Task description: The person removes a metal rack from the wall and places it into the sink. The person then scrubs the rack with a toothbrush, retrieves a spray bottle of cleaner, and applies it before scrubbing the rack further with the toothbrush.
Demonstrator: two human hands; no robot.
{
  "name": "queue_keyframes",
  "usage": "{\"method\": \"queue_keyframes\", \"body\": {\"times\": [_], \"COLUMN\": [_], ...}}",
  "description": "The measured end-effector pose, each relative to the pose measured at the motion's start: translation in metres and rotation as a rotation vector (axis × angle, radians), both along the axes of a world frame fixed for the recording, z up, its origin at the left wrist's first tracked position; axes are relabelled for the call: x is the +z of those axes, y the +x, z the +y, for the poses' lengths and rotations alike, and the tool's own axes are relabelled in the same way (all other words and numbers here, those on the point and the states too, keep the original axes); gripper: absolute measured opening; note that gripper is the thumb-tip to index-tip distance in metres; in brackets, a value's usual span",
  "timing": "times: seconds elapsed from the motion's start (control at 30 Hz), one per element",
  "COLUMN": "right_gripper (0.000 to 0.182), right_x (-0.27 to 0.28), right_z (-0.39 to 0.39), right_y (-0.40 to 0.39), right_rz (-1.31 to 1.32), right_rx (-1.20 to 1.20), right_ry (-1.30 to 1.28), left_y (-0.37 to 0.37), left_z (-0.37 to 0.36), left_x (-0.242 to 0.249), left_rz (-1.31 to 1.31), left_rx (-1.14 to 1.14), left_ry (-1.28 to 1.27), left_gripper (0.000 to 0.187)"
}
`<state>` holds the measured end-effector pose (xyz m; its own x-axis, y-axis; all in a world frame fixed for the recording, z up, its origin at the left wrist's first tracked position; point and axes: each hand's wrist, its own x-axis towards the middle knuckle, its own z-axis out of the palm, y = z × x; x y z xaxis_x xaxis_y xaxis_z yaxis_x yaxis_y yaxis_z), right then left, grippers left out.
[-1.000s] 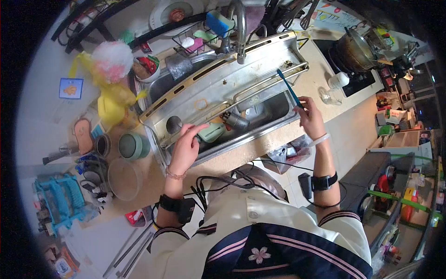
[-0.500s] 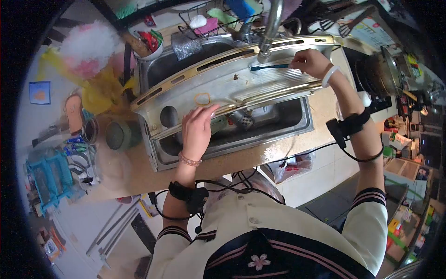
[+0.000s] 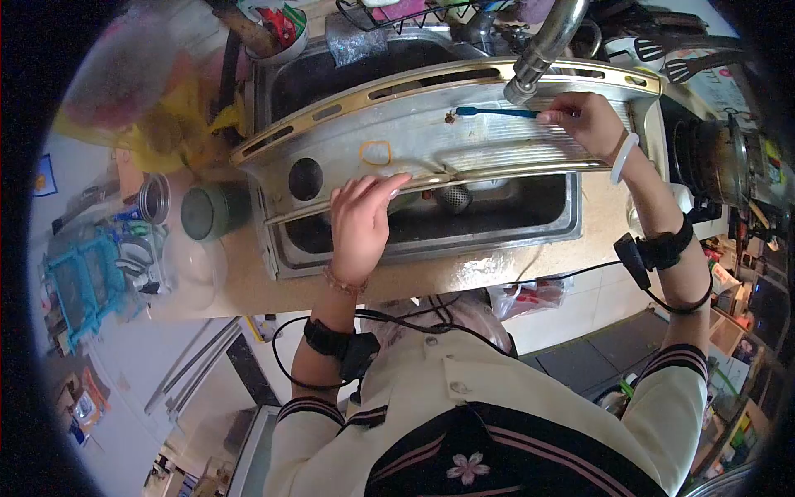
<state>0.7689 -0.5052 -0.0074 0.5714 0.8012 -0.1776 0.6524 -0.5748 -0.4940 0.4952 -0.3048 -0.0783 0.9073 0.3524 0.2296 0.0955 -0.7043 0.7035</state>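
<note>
My right hand (image 3: 590, 123) pinches the handle end of a slim teal toothbrush (image 3: 497, 112). The brush head points left and lies low over a long metal panel (image 3: 348, 124), right beside a small brown clump (image 3: 450, 118). This panel, with slots along its far rim, stands tilted across the sink. My left hand (image 3: 360, 215) is closed at the panel's near edge, fingertips over the rim. An orange rubber band (image 3: 375, 152) lies on the panel, to the right of a dark round hole (image 3: 305, 179).
Over the panel hangs the faucet (image 3: 534, 66). The near sink basin (image 3: 513, 203) holds a perforated metal strainer (image 3: 456, 199). Left on the counter stand a green jar (image 3: 207, 213) and a teal plastic rack (image 3: 87, 282). A pot (image 3: 722, 157) sits on the stove at right.
The toothbrush head has come closer to the brown clump on the panel. My left hand stays at the near edge. The whole view has shifted.
</note>
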Motion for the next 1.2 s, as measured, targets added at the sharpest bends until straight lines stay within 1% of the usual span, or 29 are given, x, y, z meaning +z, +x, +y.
{"method": "queue_keyframes", "body": {"times": [0.1,0.17,0.23,0.27,0.37,0.4,0.43,0.5,0.53,0.57,0.63,0.73,0.83,0.87,0.97,1.0,1.1,1.13,1.17,1.2], "right_gripper": [0.027,0.020,0.019,0.018,0.018,0.017,0.017,0.016,0.015,0.014,0.016,0.017,0.017,0.017,0.016,0.014,0.013,0.022,0.024,0.020], "right_x": [0.000,0.006,-0.002,-0.009,0.003,0.001,0.001,0.000,-0.002,0.002,-0.006,0.004,-0.006,-0.007,0.007,0.013,0.005,-0.004,-0.012,-0.014], "right_z": [-0.008,-0.005,0.001,0.003,0.007,0.001,-0.002,0.001,0.007,0.013,0.009,0.006,0.013,0.017,0.016,0.011,0.001,0.007,0.016,0.023], "right_y": [0.006,0.001,-0.012,-0.015,-0.021,-0.016,-0.013,-0.013,-0.017,-0.021,-0.022,-0.024,-0.024,-0.027,-0.034,-0.034,-0.020,-0.025,-0.036,-0.042], "right_rz": [0.320,0.333,0.206,0.094,0.199,0.244,0.196,0.146,-0.060,-0.091,0.005,0.199,-0.025,-0.013,0.088,0.148,0.068,-0.041,-0.106,-0.125], "right_rx": [0.135,0.175,0.005,0.006,0.041,0.181,0.294,0.155,0.042,0.044,0.084,0.231,0.024,-0.007,0.089,0.116,0.152,0.196,0.092,0.079], "right_ry": [-0.192,-0.266,-0.089,-0.046,-0.152,-0.134,-0.164,-0.072,0.023,0.009,-0.086,-0.181,0.050,0.010,-0.210,-0.238,-0.168,0.016,-0.038,-0.044], "left_y": [-0.002,-0.003,-0.005,-0.005,-0.004,-0.004,-0.005,-0.007,-0.007,-0.007,-0.006,-0.005,-0.006,-0.006,-0.006,-0.006,-0.005,-0.004,-0.005,-0.005], "left_z": [0.002,0.003,0.001,0.000,-0.001,0.000,0.000,0.000,0.000,-0.001,-0.001,-0.001,-0.001,-0.001,-0.001,0.000,-0.001,-0.001,-0.001,-0.001], "left_x": [-0.002,-0.007,-0.003,-0.002,-0.008,-0.008,-0.008,-0.007,-0.006,-0.006,-0.005,-0.006,-0.005,-0.006,-0.009,-0.009,-0.009,-0.008,-0.008,-0.007], "left_rz": [0.030,0.015,0.019,0.018,0.001,0.012,0.022,0.023,0.016,0.008,0.000,-0.004,-0.014,-0.018,-0.021,-0.013,-0.006,-0.008,-0.010,-0.007], "left_rx": [-0.010,-0.023,-0.010,-0.003,0.008,0.004,0.000,-0.005,-0.004,-0.002,0.002,0.006,0.005,0.008,0.010,0.008,0.005,0.010,0.011,0.008], "left_ry": [-0.031,-0.058,-0.076,-0.086,-0.098,-0.096,-0.093,-0.076,-0.064,-0.052,-0.036,-0.026,-0.016,-0.011,-0.037,-0.039,-0.037,-0.031,-0.024,-0.019], "left_gripper": [0.034,0.034,0.034,0.034,0.036,0.036,0.036,0.037,0.037,0.037,0.037,0.037,0.037,0.037,0.037,0.036,0.036,0.035,0.035,0.035]}}
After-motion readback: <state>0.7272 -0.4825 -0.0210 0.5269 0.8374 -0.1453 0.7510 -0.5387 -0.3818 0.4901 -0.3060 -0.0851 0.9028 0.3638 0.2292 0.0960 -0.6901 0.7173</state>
